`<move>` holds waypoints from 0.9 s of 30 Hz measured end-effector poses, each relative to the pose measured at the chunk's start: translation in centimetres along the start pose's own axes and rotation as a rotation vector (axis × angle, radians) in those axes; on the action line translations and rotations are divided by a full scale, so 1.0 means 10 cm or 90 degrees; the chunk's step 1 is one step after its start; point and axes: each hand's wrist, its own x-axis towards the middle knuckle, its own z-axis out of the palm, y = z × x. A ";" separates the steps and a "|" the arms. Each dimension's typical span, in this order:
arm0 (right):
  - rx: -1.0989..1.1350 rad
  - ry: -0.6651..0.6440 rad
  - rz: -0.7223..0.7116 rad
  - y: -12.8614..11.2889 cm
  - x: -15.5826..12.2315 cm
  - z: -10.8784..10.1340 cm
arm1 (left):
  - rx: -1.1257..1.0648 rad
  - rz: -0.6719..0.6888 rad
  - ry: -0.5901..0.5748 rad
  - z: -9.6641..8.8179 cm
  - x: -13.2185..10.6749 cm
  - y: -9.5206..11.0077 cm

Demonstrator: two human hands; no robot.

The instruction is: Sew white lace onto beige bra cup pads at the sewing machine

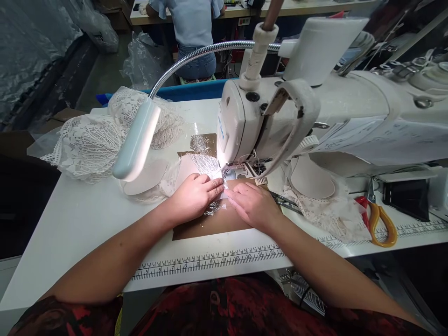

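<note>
White lace fabric point(205, 164) with beige cup pieces lies at the needle area of a white sewing machine point(234, 123). My left hand point(194, 197) rests on the lace, fingers close together and pressing it down just in front of the presser foot. Opposite it, my right hand point(252, 205) has its thumb and bent fingers at the edge of the same lace, fingertips nearly meeting the left ones. The bit between the fingertips is partly hidden. Beneath both hands is a brown sheet point(196, 227) taped to the table.
A lamp point(137, 140) on a bent metal neck hangs at left, before a lace pile point(91, 144). More lace with a beige cup point(311, 177) lies right, beside orange-handled scissors point(383, 226). A printed ruler point(210, 261) runs along the front edge. A person point(194, 28) sits beyond.
</note>
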 end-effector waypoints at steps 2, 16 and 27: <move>0.007 0.004 -0.004 0.00 0.00 0.00 | -0.006 -0.014 0.003 0.01 0.00 0.00; -0.016 -0.043 0.061 -0.02 0.10 -0.02 | -0.050 -0.071 0.024 0.07 0.05 -0.11; 0.007 -0.041 0.073 0.00 0.10 0.02 | -0.119 -0.126 0.122 0.13 0.04 -0.16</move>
